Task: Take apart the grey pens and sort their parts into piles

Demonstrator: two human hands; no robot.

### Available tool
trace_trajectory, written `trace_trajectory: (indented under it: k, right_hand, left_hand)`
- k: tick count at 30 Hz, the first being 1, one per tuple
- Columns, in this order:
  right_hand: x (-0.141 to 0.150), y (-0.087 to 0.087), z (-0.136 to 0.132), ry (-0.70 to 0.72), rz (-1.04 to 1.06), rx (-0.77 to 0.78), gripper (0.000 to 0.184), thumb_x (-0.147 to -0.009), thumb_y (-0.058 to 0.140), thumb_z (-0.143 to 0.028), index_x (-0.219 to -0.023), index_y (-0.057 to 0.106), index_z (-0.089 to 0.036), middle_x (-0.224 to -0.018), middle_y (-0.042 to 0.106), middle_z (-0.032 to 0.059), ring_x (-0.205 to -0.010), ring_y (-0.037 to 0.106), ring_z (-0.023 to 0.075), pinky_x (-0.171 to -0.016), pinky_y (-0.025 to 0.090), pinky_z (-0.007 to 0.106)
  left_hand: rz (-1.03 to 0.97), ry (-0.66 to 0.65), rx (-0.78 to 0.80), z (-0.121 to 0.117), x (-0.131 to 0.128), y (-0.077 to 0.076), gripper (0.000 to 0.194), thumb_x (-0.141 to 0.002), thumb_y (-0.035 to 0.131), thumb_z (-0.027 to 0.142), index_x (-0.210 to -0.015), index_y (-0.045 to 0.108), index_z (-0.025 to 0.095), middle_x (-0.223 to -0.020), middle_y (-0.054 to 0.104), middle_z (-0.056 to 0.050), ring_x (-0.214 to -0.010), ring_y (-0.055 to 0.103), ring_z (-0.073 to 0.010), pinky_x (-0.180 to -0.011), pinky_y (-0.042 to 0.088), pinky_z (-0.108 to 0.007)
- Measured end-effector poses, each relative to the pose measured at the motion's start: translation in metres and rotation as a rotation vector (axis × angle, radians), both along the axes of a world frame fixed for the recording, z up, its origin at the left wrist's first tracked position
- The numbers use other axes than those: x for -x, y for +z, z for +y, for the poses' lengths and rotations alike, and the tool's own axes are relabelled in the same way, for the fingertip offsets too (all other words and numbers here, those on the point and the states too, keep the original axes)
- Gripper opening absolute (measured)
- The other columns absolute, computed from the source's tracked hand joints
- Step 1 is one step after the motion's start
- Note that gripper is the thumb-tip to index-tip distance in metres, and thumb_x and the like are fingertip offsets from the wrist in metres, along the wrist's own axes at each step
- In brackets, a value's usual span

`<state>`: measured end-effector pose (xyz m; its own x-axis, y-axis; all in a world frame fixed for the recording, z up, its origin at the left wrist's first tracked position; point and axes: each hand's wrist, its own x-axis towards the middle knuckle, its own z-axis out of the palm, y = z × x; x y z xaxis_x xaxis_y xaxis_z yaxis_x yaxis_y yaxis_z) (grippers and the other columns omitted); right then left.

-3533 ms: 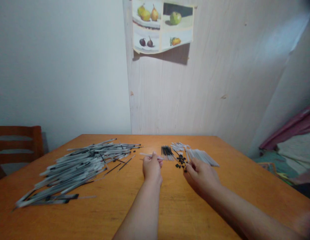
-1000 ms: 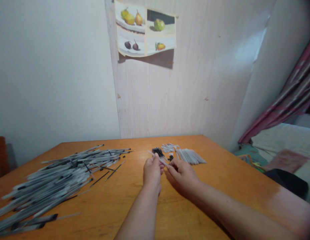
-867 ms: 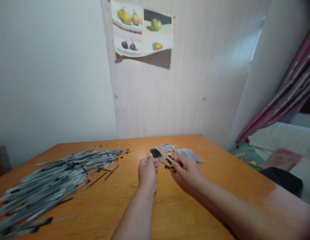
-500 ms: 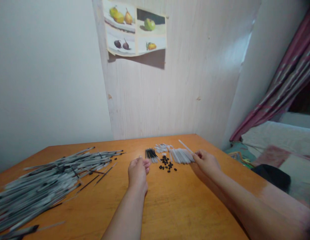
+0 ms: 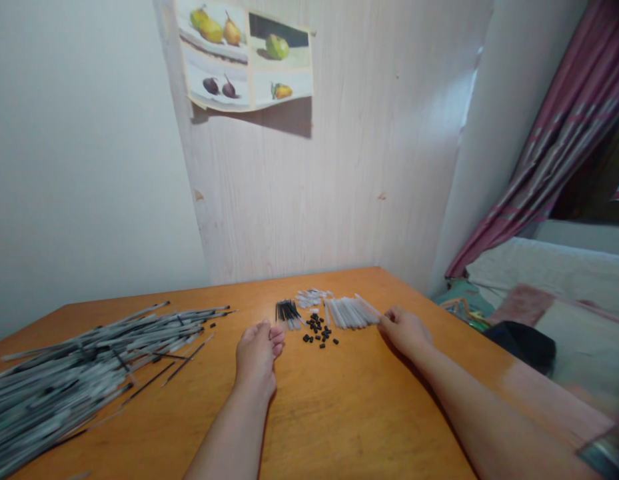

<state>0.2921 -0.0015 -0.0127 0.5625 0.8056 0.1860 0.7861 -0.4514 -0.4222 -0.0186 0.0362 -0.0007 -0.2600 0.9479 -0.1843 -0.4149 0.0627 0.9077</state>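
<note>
My right hand pinches the near end of a clear plastic tube at the right side of a row of similar frosted tubes. My left hand is closed, thumb against curled fingers, just above the tabletop. Whether something small is in it is hidden. Just beyond it lies a bundle of thin black-and-clear sticks. Several small black plugs are scattered between my hands. Behind them sits a heap of short whitish pieces.
A large loose pile of long grey, clear and black tubes covers the left of the orange wooden table. A wall with a fruit picture stands behind. To the right are a dark object and a pink curtain.
My right hand has lowered the tube from a raised angle down to the right end of the row. My left hand stays closed. The view has turned slightly right.
</note>
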Motion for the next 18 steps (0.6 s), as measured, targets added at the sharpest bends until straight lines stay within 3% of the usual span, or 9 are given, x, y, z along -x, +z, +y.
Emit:
trace_trajectory:
  k: [18]
  right_hand:
    - [0.0090, -0.0027, -0.0017, 0.070, -0.057, 0.049, 0.030, -0.090, 0.050, -0.044, -0.091, 0.069, -0.021, -0.086, 0.072, 0.0082, -0.080, 0.064, 0.0219, -0.060, 0.034, 0.028]
  left_hand:
    - [0.000, -0.003, -0.009, -0.0037, -0.0004, 0.0021, 0.008, -0.085, 0.062, 0.021, -0.087, 0.058, 0.015, -0.074, 0.069, -0.007, -0.056, 0.062, -0.0093, -0.049, 0.047, -0.017]
